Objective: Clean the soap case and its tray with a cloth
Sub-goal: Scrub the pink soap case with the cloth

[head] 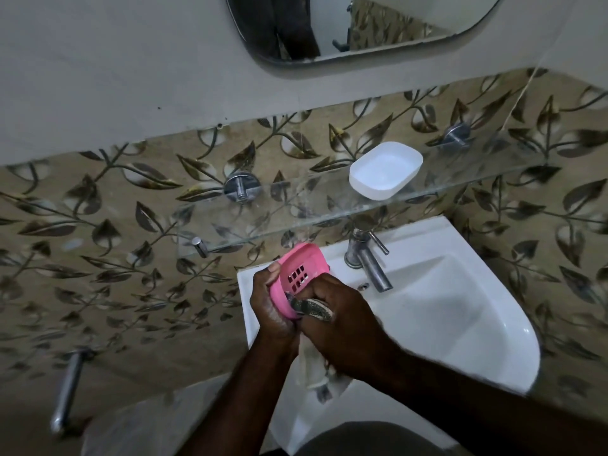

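A pink slotted soap tray point(301, 269) is held tilted over the left rim of the sink. My left hand point(273, 307) grips its lower left edge. My right hand point(342, 327) holds a patterned cloth point(314, 309) bunched against the tray's lower end, and the rest of the cloth hangs down below my wrists. The white soap case point(385, 171) stands open side up on the glass shelf point(460, 189), apart from both hands.
A white sink point(460, 307) with a metal tap point(368, 261) sits below the shelf. A mirror point(345, 24) hangs above on the wall. A chrome bar point(67, 393) projects at the lower left. Leaf-patterned tiles cover the wall.
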`<state>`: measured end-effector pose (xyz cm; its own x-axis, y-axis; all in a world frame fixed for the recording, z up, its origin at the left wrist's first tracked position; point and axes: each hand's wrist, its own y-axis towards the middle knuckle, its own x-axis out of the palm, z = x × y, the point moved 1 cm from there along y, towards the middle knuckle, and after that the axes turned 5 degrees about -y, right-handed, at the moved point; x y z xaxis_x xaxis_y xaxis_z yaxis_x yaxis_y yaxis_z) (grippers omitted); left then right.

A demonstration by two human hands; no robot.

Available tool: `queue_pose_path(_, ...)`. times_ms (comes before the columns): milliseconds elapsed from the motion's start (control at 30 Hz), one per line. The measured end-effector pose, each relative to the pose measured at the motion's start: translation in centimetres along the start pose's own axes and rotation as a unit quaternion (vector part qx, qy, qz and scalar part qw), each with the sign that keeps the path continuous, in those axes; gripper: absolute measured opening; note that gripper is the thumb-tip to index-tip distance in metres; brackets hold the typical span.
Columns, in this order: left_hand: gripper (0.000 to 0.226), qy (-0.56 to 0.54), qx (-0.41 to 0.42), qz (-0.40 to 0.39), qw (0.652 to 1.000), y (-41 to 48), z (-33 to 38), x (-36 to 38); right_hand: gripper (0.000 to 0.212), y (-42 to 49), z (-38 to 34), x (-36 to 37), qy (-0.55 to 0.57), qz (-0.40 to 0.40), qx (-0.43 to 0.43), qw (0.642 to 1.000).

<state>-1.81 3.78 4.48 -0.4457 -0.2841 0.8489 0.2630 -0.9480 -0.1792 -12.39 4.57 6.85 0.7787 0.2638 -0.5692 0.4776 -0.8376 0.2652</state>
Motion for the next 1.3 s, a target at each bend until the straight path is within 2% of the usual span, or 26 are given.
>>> queue_pose_path(100, 0.069, -0.01, -0.057, 0.018, 0.998, -0.1, -0.4, -0.6, 0.016, 0.0, 1.0, -0.9, -0.081, -0.039, -0.076, 0.993)
queue_pose_path(167, 0.073, -0.013, -0.081, 0.026, 0.996, -0.2, -0.4, -0.8, 0.016, 0.3, 2.1, -1.5, -0.137, -0.05, -0.096, 0.985)
queue_pose_path(233, 0.07, -0.011, -0.082, 0.031, 0.996, -0.1, -0.4, -0.8, 0.013, 0.5, 2.4, -1.5, -0.118, -0.016, -0.057, 0.991)
queue_pose_path(300, 0.055, -0.005, -0.064, 0.03, 0.997, -0.1, -0.5, -0.8, 0.015, 0.4, 1.5, -0.6, -0.055, 0.01, 0.002, 0.998)
queue_pose_path(367, 0.049, 0.0, -0.043, 0.031, 0.999, 0.0, -0.3, -0.7, 0.012, -0.1, 0.6, 0.4, -0.027, 0.009, -0.009, 1.0)
queue_pose_path(433, 0.06, 0.0, -0.046, 0.032, 0.998, 0.1, -0.3, -0.6, 0.015, -0.4, 0.5, 0.1, -0.046, -0.016, -0.053, 0.997)
queue_pose_path(533, 0.072, -0.016, -0.072, 0.028, 0.997, -0.1, -0.2, -0.9, 0.021, 0.5, 2.4, -1.5, -0.148, -0.074, -0.096, 0.981)
queue_pose_path(600, 0.074, -0.016, -0.074, 0.019, 0.997, 0.0, -0.2, -1.0, 0.02, 1.2, 3.6, -2.0, -0.191, -0.056, -0.075, 0.977)
queue_pose_path(700, 0.082, -0.008, -0.071, 0.038, 0.997, 0.1, -0.5, -1.2, 0.005, 1.0, 2.8, -0.6, -0.116, -0.015, -0.023, 0.993)
queue_pose_path(767, 0.065, 0.002, -0.066, 0.053, 0.996, 0.4, -0.7, -1.5, 0.007, 0.3, 1.8, 0.7, -0.07, -0.029, -0.042, 0.996)
queue_pose_path(833, 0.048, 0.014, -0.064, 0.057, 0.996, 0.4, -0.8, -2.2, 0.015, -0.3, 2.1, 0.7, -0.066, -0.074, -0.062, 0.993)
queue_pose_path(900, 0.048, 0.013, -0.081, 0.057, 0.995, 0.2, -1.0, -2.6, 0.022, 0.0, 3.7, -0.3, -0.14, -0.111, -0.076, 0.981)
queue_pose_path(967, 0.045, 0.014, -0.091, 0.055, 0.994, 0.0, -1.1, -2.6, 0.015, 0.5, 5.4, -1.2, -0.208, -0.101, -0.068, 0.97)
queue_pose_path(1033, 0.048, 0.015, -0.085, 0.059, 0.994, 0.0, -1.3, -2.4, 0.004, 0.7, 5.5, -1.2, -0.189, -0.059, -0.041, 0.979)
queue_pose_path(1100, 0.054, 0.011, -0.071, 0.057, 0.996, 0.2, -1.1, -2.3, 0.009, 0.5, 4.0, -0.1, -0.096, -0.037, 0.004, 0.995)
queue_pose_path(1167, 0.045, 0.017, -0.05, 0.052, 0.997, 0.5, -0.8, -2.2, 0.009, 0.1, 2.5, 0.7, -0.011, -0.04, -0.013, 0.999)
queue_pose_path(1233, 0.034, 0.028, -0.044, 0.044, 0.998, 0.6, -0.6, -2.1, 0.016, 0.0, 2.3, 0.4, -0.025, -0.065, -0.057, 0.996)
queue_pose_path(1300, 0.039, 0.023, -0.067, 0.041, 0.997, 0.3, -0.6, -1.9, 0.024, 0.6, 3.6, -0.8, -0.12, -0.1, -0.097, 0.983)
